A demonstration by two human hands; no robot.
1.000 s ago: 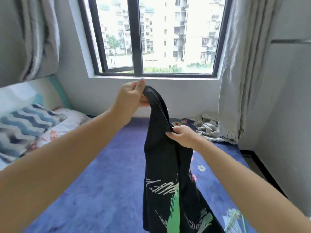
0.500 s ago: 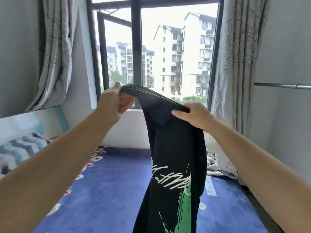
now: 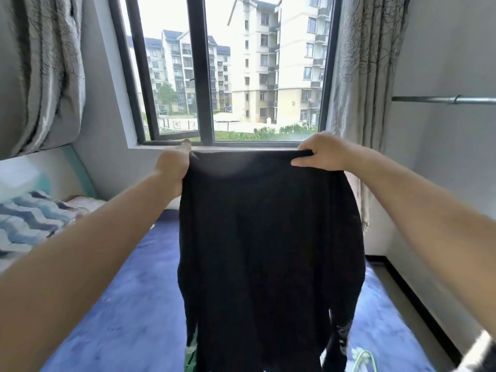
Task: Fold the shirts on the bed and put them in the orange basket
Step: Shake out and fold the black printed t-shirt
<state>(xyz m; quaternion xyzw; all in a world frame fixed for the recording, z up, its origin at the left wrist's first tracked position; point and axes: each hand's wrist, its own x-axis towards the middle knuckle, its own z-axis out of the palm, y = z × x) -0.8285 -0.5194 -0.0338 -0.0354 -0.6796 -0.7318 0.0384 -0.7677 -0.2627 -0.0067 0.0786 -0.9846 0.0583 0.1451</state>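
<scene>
head view: both arms reach forward and hold a black shirt (image 3: 268, 251) up in the air, spread flat across its width. the left hand (image 3: 173, 167) grips the top left corner of the shirt; its fingers are closed around the fabric edge, with the thumb lying along the top. the right hand (image 3: 320, 154) grips the top right corner; its fingers (image 3: 303, 163) are curled over the top hem and clamped on the cloth. the top edge runs taut and nearly level between the two hands, just below the window sill line as seen from here.

the shirt hangs straight down from that edge, over the bed (image 3: 120, 304), which carries a blue-purple cover. the plain dark side of the shirt faces the camera. a small green patch shows at the lower left hem and a pale mark near the lower right hem. whether the bottom hem touches the bed cannot be told, as it leaves the frame.

on the far left of the bed lies a pillow (image 3: 29, 221) with blue and white zigzag stripes. a window (image 3: 222, 71) with a dark frame fills the far wall, with apartment blocks outside. grey patterned curtains hang at the left (image 3: 45, 71) and at the right (image 3: 362, 76) of the window. a metal rail (image 3: 442, 100) runs along the right wall.
</scene>
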